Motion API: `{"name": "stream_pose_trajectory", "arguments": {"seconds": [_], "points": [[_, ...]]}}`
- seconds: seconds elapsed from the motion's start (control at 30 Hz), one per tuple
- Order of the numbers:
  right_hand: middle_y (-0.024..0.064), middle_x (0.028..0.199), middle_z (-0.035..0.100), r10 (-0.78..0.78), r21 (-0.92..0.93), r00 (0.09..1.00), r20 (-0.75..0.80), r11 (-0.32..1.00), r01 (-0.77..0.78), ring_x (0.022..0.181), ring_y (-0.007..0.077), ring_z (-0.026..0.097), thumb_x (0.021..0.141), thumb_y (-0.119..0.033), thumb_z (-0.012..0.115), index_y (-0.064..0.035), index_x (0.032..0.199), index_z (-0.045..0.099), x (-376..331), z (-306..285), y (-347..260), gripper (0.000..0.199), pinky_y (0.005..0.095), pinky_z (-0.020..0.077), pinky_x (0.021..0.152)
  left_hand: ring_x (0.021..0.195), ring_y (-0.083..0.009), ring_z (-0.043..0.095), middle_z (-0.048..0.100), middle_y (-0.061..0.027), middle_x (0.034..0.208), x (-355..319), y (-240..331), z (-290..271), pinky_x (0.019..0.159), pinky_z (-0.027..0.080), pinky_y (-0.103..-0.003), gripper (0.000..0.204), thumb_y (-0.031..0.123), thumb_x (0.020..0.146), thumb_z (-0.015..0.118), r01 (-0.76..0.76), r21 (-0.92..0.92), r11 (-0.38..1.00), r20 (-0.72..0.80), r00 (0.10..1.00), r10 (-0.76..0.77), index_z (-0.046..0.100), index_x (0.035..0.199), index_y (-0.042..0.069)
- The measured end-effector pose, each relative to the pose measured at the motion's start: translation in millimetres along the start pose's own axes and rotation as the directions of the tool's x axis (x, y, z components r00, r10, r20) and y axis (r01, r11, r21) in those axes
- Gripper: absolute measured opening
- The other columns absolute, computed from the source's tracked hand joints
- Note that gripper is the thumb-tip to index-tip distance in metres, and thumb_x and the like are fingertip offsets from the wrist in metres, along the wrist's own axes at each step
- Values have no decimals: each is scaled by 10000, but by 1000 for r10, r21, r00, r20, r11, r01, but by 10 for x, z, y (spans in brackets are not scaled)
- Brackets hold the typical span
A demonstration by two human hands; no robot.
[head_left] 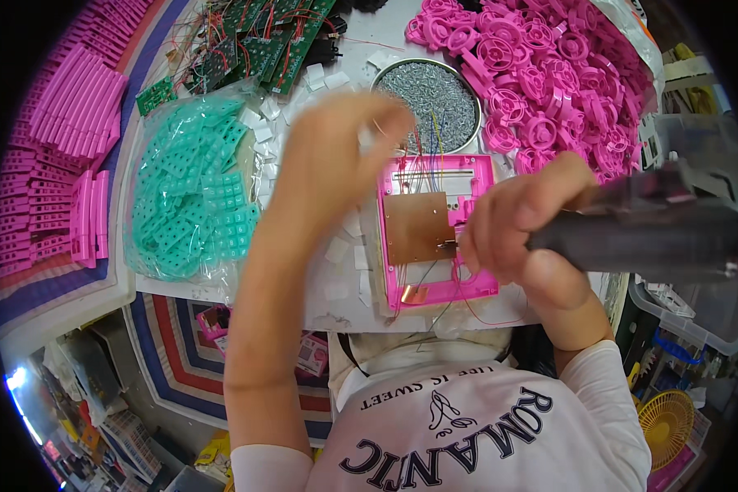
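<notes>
In front of me lies a pink plastic housing (488,279) with a brown circuit board (418,221) set in it and thin coloured wires running out of its top and bottom. My right hand (521,221) is wrapped round a black electric screwdriver (648,238), whose bit shows at the right edge of the board. Whether the bit touches a screw cannot be made out. My left hand (344,139) is raised beside a round tin (477,90) of small silver screws (430,94). Motion smears its fingers, so anything between them is hidden.
Pink ring-shaped parts (541,74) pile up at the back right. A clear bag of turquoise keypads (193,193) lies left, with green circuit boards (258,41) behind it. Small white pieces (336,250) scatter over the table. Stacked pink casings (74,107) stand at far left.
</notes>
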State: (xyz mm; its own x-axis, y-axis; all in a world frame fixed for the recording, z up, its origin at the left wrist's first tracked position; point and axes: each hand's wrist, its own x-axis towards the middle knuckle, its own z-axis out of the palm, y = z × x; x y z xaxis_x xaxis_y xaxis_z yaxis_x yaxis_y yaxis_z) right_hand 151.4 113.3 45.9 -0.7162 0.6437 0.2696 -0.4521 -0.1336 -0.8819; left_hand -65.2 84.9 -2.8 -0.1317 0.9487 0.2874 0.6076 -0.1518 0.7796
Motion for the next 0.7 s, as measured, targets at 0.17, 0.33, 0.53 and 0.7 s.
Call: {"name": "stream_pose_trajectory", "arguments": {"seconds": [0.17,0.33,0.53,0.7], "points": [[7,641,486,54,-82,997,62,995,-49,548,142,494,911,-179,743,-111,1079,460,-149,-68,107,336,340,460,507,1003,-281,618,676,-75,933,463,-450,408,932,382,-538,203,280,847,772,-168,678,716,56,982,179,762,938,100],[28,666,506,64,-58,994,88,997,-59,560,158,495,914,-145,720,-102,1076,470,-165,-10,166,302,347,444,508,962,-286,634,691,-76,911,542,-508,505,867,379,-502,249,347,903,716,-128,685,717,3,985,173,745,838,108],[58,657,530,-13,-92,977,211,995,33,561,182,505,873,-11,653,-78,999,476,-67,16,328,227,359,456,513,781,-307,678,713,-92,781,583,-313,441,821,404,-491,329,395,936,672,-28,578,816,-40,997,63,739,835,89],[84,632,555,-23,-304,934,356,942,139,549,203,551,855,37,619,-61,930,475,-32,19,336,190,364,519,537,802,-296,698,724,-97,777,487,-296,333,832,409,-504,285,346,888,741,59,499,865,-158,987,24,734,797,76]]}}
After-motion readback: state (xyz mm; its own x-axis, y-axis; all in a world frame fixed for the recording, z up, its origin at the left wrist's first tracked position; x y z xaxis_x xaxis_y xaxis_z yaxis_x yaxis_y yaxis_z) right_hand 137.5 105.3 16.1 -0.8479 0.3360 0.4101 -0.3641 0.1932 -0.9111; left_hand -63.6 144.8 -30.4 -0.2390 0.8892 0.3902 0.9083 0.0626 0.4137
